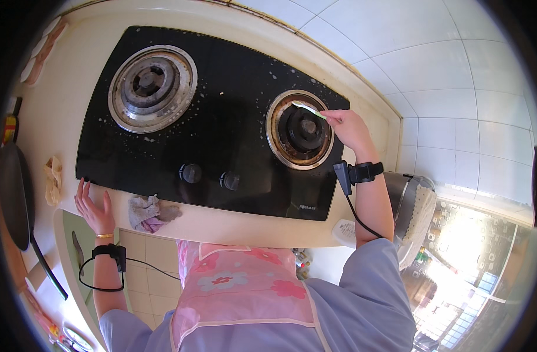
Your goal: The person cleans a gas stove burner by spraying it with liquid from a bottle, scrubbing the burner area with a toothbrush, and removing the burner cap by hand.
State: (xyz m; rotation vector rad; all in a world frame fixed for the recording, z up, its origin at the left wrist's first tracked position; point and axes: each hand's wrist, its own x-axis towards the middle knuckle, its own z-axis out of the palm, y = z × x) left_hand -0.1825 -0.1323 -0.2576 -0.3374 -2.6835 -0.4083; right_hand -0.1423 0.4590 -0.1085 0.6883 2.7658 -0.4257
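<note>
My right hand [349,128] is closed on the handle of a white and green toothbrush [309,109]. The brush head lies at the far rim of the right burner [301,129], whose metal ring is stained brown. My left hand [95,208] rests with fingers spread on the counter edge, by the near left corner of the black glass gas hob [233,105]. Beside that hand is a crumpled grey and pinkish cloth [149,213]. On the left of the hob sits another burner [152,88], its ring spotted with pale droplets.
Two black knobs [190,173] stand near the hob's front. At the far left are a black frying pan [16,196] and a crumpled tan cloth or paper [53,180]. A grey appliance [404,199] stands to the right of my right forearm. White tiles [421,70] cover the wall behind.
</note>
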